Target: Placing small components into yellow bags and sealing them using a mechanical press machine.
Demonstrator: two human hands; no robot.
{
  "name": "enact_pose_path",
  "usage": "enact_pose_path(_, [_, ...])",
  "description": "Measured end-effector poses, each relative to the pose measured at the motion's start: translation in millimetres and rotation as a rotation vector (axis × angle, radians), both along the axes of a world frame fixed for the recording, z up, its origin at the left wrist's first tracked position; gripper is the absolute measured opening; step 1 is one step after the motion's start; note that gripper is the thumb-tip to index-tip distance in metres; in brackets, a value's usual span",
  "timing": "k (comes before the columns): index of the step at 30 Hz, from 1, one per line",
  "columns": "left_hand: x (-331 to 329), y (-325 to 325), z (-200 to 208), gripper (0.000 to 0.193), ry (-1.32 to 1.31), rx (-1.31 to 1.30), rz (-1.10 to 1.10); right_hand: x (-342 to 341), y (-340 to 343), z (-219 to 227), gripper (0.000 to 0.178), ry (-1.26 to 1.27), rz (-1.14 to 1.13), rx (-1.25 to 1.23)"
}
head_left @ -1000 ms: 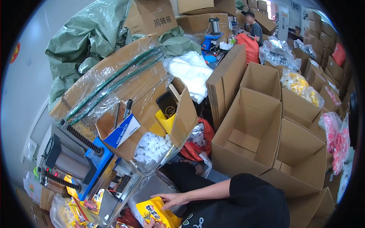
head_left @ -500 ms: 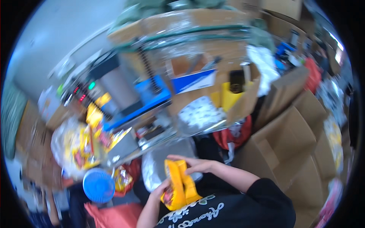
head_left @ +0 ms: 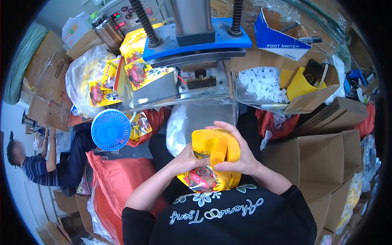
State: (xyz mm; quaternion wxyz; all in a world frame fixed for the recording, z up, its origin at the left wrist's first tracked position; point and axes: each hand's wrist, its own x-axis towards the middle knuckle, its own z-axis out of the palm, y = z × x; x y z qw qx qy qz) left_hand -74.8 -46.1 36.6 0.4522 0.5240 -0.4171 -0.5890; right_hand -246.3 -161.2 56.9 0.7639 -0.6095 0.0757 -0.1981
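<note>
Head: yellow pouch [head_left: 219, 152], long axis forward

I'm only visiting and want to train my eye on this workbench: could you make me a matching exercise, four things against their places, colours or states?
Things:
1. Fan
2. White pieces
3. Black marker
4. Left hand

Places, colours or states:
A. In a tray
B. Gripping yellow packaging
C. Round and blue
D. Sticking out of a blue-and-white box

Pairs: 1-C, 2-A, 3-D, 4-B
</note>
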Motion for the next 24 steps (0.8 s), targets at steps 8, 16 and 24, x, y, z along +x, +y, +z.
enact_pose_path(8, [1.1,16.0,-28.7,0.055,0.304,0.083,0.072,18.0,5.8,-11.0,0.085,-0.042,-0.049,0.427])
enact_pose_path(16, [2.5,-0.7,-46.4,0.054,0.03,0.052,0.138,-23.8,13.1,-83.7,0.058,0.188,-0.286,0.494])
enact_pose_path(24, [17.3,-9.1,-76.9,0.07,0.438,-0.224,0.359,-7.8,2.9,-67.8,0.047,0.044,-0.435,0.481])
